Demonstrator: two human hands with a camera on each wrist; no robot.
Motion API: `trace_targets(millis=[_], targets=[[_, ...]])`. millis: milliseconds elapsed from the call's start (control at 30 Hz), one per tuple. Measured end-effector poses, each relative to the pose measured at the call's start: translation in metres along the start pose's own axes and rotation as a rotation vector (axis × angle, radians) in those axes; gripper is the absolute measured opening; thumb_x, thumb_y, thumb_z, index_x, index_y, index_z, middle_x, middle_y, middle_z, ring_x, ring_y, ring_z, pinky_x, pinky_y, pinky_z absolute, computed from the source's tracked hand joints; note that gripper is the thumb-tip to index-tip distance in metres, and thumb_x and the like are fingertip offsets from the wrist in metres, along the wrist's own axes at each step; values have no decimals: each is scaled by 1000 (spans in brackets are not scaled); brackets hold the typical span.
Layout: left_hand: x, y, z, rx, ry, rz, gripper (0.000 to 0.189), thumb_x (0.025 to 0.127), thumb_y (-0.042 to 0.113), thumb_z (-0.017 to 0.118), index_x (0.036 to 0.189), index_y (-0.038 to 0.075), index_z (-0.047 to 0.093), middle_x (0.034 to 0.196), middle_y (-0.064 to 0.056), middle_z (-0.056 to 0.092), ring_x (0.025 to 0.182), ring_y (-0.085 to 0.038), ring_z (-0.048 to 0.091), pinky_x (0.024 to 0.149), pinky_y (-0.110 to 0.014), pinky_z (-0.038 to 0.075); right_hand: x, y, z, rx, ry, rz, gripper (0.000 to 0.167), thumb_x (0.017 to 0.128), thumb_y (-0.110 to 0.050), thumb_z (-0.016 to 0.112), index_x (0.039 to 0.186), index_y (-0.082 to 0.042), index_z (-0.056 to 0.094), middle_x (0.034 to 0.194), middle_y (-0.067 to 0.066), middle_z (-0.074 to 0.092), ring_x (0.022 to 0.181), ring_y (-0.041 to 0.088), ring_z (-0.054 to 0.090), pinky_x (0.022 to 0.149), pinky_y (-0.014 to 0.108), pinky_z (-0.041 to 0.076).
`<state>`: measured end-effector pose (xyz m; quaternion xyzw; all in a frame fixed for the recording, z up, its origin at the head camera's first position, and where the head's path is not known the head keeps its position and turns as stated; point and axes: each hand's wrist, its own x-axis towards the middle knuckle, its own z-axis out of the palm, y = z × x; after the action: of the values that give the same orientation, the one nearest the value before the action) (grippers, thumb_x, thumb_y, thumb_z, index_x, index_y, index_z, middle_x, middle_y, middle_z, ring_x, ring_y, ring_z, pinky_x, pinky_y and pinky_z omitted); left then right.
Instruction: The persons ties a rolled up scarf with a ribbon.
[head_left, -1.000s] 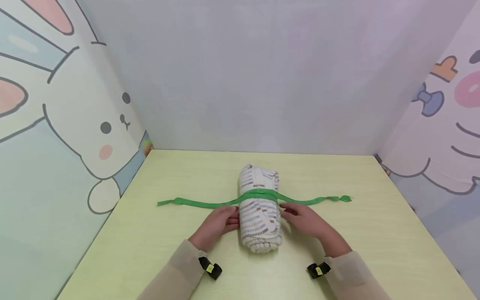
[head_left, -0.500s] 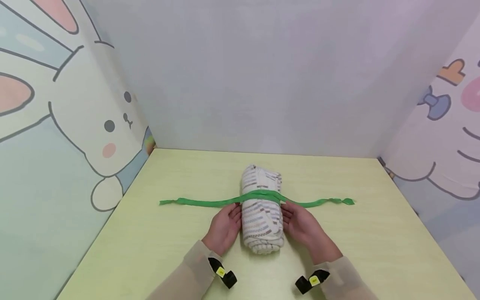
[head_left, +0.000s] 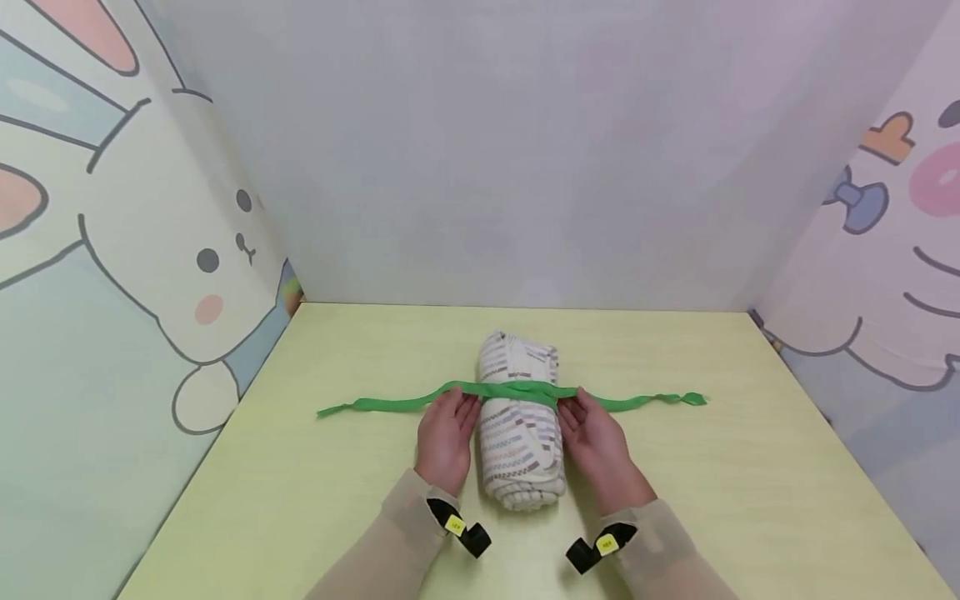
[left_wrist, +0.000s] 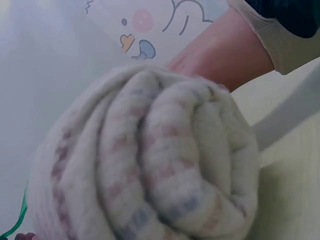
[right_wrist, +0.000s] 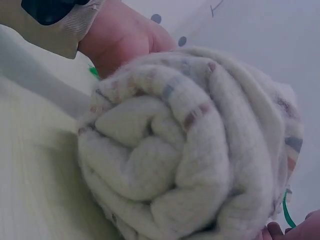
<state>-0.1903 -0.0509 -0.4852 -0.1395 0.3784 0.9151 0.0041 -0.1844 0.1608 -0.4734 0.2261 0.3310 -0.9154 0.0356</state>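
Observation:
A white striped towel [head_left: 521, 437], rolled into a bundle, lies lengthwise with a green ribbon [head_left: 525, 390] across its middle. My left hand [head_left: 444, 442] is palm up at the bundle's left side, fingers extended under the ribbon and raising it a little. On the right side, my right hand [head_left: 600, 450] does the same, its fingertips beneath the ribbon near the towel. Both loose ribbon ends stretch out over the table. The spiral end of the towel [left_wrist: 175, 160] fills the left wrist view, and the right wrist view shows that rolled end [right_wrist: 160, 155] too.
The pale yellow table [head_left: 360, 350] is backed by a plain light curtain [head_left: 480, 150]. Printed cartoon panels stand at both sides, a rabbit [head_left: 187, 250] on the left. Each sleeve cuff carries a small black camera [head_left: 474, 540].
Both hands have turned palm up and slid forward along the towel until their fingers came under the ribbon. The ribbon beside the bundle has lifted slightly; the towel stays in place.

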Motion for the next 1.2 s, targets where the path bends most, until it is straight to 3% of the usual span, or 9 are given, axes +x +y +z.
trace_targets(millis=[267,400,567,700,833,967,1067,1133,1200], targets=[[10,1,5,-14,61,-8,32,106,16,61,129,-2,49,123,-20,56,116,-28,60,106,-41,48,4,4,7,-13,77,-46,57,111,-17,44,161,0,22,164,20,25,151,28,28,119,35,30],[16,0,7,-36,66,-5,26,106,11,58,125,-3,50,123,-23,56,115,-30,61,105,-42,49,5,5,9,-31,99,-71,53,111,-16,46,158,-1,29,152,19,39,142,27,40,116,34,35],[23,2,6,-153,12,-46,33,108,7,44,137,-9,40,137,-29,50,125,-34,56,107,-40,47,5,4,10,-21,96,-103,44,111,-16,45,152,-1,36,133,13,49,123,20,51,113,33,39],[25,4,7,-217,-16,-87,46,108,7,42,148,-11,31,141,-27,49,128,-34,55,107,-39,47,5,4,11,1,60,-128,41,112,-15,39,149,1,35,139,16,47,123,22,51,113,32,40],[25,6,10,-206,-53,-91,49,109,8,47,152,-8,30,136,-23,52,124,-30,58,108,-38,46,4,2,13,-3,38,-178,30,113,-15,37,139,0,41,141,20,49,125,25,53,111,32,42],[25,8,14,-171,-81,-79,44,111,10,45,151,-6,34,133,-20,54,122,-27,59,109,-39,45,3,1,16,-45,36,-243,16,112,-16,42,121,-5,47,116,13,63,112,22,62,109,35,44],[24,9,17,-153,-84,-63,39,112,12,41,147,-5,40,132,-20,55,123,-27,58,109,-39,45,3,0,20,-75,22,-271,14,111,-18,46,118,-6,49,102,7,62,101,18,61,108,35,45],[24,10,19,-150,-79,-56,35,113,14,40,143,-3,43,130,-19,57,123,-28,59,108,-39,46,3,-1,23,-84,11,-279,16,112,-18,45,118,-5,49,102,7,58,101,19,58,107,34,46],[23,11,21,-151,-79,-50,31,113,15,39,138,-2,45,127,-19,60,121,-29,61,106,-40,48,2,-2,26,-58,-9,-271,17,113,-18,41,121,-5,46,114,13,56,112,23,58,107,34,46]])
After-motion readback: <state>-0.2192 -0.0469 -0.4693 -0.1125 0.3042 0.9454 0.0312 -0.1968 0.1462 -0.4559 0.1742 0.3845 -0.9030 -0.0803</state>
